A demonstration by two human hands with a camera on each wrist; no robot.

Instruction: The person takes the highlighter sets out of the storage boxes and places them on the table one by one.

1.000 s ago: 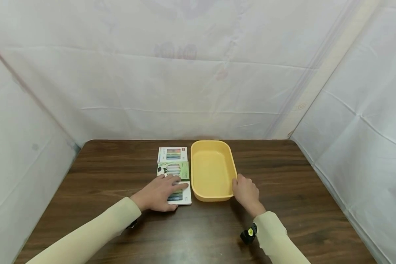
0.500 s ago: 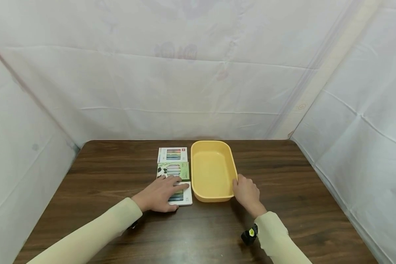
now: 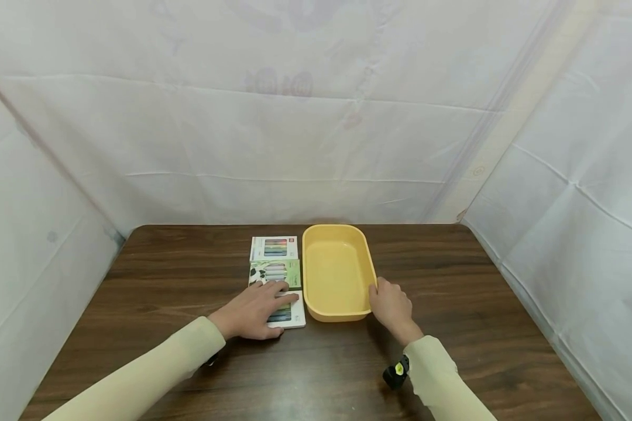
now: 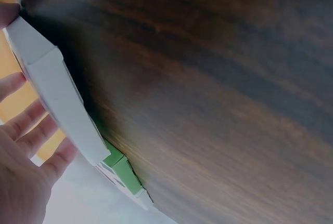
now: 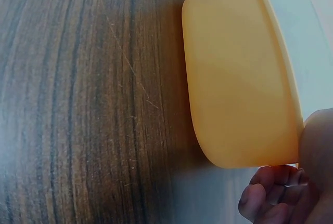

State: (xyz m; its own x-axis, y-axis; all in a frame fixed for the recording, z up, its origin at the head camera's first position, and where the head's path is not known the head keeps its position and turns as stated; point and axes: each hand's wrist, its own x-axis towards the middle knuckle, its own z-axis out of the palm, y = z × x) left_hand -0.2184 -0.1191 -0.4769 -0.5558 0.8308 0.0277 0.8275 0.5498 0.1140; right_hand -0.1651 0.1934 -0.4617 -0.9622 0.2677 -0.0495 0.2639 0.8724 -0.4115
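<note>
My left hand [image 3: 250,313] rests with spread fingers on the nearest of three flat pen boxes, a white one [image 3: 297,316] with a window showing coloured pens. Its thumb lies at the box's near edge. Beyond it lie a green pen box [image 3: 295,271] with a panda picture and another white pen box [image 3: 258,250], in a column. Just right of them stands a yellow plastic bin [image 3: 337,317], with nothing in it. My right hand [image 3: 393,307] pinches the bin's rim near the front right corner, thumb over the rim and fingers curled outside, as the right wrist view shows.
Everything stands on a dark wood-grain table [image 3: 453,280]. White sheeting [image 3: 316,134] rises behind the table's back edge and along both sides. A black wrist strap [image 3: 397,373] shows below the right sleeve.
</note>
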